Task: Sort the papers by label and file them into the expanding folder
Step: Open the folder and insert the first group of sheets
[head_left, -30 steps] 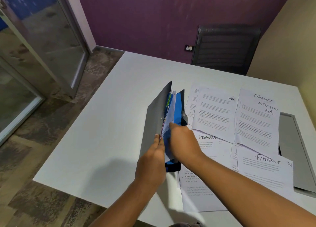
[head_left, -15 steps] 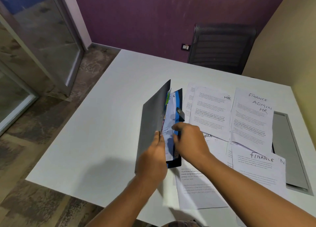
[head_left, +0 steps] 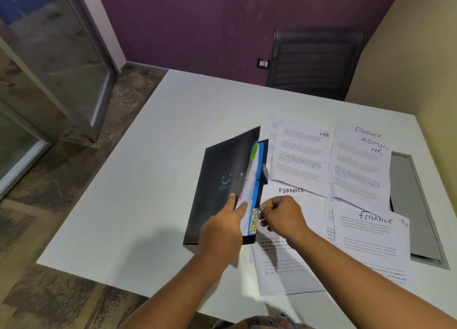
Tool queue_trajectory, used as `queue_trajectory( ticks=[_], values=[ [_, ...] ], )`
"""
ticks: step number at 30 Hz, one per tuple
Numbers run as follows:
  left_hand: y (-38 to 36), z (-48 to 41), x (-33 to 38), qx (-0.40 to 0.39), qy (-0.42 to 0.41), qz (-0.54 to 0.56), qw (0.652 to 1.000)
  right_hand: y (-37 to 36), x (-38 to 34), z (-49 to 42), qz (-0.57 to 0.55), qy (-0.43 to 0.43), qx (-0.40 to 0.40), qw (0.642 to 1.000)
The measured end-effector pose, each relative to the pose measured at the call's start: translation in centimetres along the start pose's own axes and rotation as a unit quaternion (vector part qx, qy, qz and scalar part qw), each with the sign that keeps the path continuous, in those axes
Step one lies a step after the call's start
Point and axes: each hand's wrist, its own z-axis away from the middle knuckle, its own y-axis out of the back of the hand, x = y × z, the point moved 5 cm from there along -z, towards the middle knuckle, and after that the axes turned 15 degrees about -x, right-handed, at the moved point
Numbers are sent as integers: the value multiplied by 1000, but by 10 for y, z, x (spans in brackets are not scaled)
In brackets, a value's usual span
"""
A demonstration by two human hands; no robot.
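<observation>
Papers [head_left: 291,262] are lying spread across the right half of the white bench [head_left: 148,180], overlapping one another. At the back, the HR sheet [head_left: 299,155] is sitting just beside a sheet marked FINANCE, ADMIN and HR [head_left: 358,170]. Nearer the person, a second FINANCE sheet [head_left: 371,242] is covering part of its neighbours.

The expanding folder [head_left: 220,180] is resting on the bench just left of the papers. Its black front cover is leaning open to the left and its blue back is facing the sheets. White pages and coloured tabs are showing between them, with a green tab [head_left: 253,153] at the far end and a yellow SPORTS tab [head_left: 253,221] at the near end.

The left hand [head_left: 222,229] is gripping the front cover, thumb pressing on its outer face and index finger lying on the white pages inside. The right hand [head_left: 284,217] is hovering at the near end of the folder with its fingers curled tight against the SPORTS tab. Whether they are pinching it cannot be told.

A grey panel [head_left: 410,192] is lying set into the bench along its right side, partly under the sheets. A dark mesh chair [head_left: 314,63] is standing behind the bench against the purple wall.
</observation>
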Motion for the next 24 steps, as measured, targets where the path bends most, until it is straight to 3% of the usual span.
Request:
queue_trajectory(
  ticks=[7,13,19,24],
  values=[
    [-21,-23,-13,-45,54,17,997,-21,33,-6,-58,-42,-55,996],
    [-28,-32,-33,40,50,122,990,-6,62,6,-14,-39,-70,997],
    [-45,-56,-48,40,54,23,997,20,98,23,29,-62,-46,997],
    [-71,-73,-61,-59,58,-110,990,43,123,44,60,-68,20,996]
  ],
)
